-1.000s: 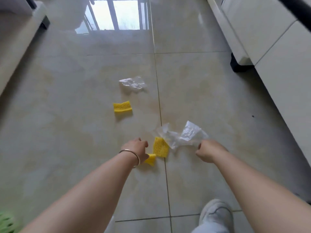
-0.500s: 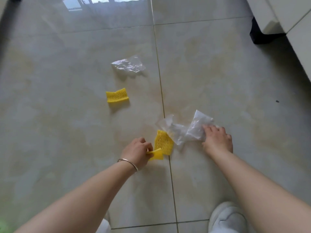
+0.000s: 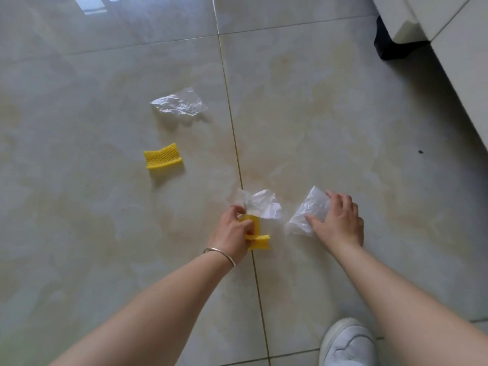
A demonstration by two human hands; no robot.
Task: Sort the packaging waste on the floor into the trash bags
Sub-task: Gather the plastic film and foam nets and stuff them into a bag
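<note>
A white shoe (image 3: 348, 344) stands at the near edge of the tiled floor (image 3: 79, 233), to the right of the grout line (image 3: 237, 165) that runs away from the viewer. Beyond it, the left hand (image 3: 232, 233), with a thin bangle (image 3: 220, 253) on its wrist, lies just left of the grout line; its fingers are curled around yellow foam netting (image 3: 257, 237), which sits on the line itself and juts out to the right of the hand. Whether this hand also pinches the crumpled clear plastic piece (image 3: 261, 206) touching the netting's far end cannot be told. To the right of the grout line, near but apart from that piece, the right hand (image 3: 338, 223) rests with spread, slightly bent fingers on a second clear plastic wrapper (image 3: 309, 215); thumb and forefinger frame the wrapper against the floor. Farther off, left of the grout line, a separate yellow foam net (image 3: 163, 156) lies flat, and beyond it a third clear plastic wrapper (image 3: 179, 103), also left of the line. Well right of the line, at the far corner, stands white furniture (image 3: 464, 62) on a black foot (image 3: 390, 47).
</note>
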